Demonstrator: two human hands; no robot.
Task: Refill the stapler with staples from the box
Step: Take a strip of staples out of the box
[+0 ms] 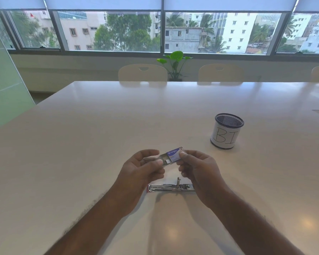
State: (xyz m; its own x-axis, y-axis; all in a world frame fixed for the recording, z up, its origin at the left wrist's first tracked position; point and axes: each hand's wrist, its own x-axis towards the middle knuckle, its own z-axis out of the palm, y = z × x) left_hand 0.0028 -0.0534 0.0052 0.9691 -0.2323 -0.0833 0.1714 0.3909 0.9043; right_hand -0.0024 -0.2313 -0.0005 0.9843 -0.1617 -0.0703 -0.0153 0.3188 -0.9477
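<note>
A small purple and white staple box (173,154) is held above the table between both hands. Its grey inner tray (163,159) is slid partly out to the left, and a light strip of staples shows in it. My left hand (144,167) pinches the tray end. My right hand (195,165) pinches the box sleeve with thumb and forefinger. Below the hands, a metal stapler (170,187) lies flat on the white table (99,135), opened out with its silver channel exposed and a small part standing upright at its middle.
A black mesh pen holder (226,130) with a paper label stands at the right of the table. Cream chairs (143,72) and a potted plant (175,65) line the far side under the windows.
</note>
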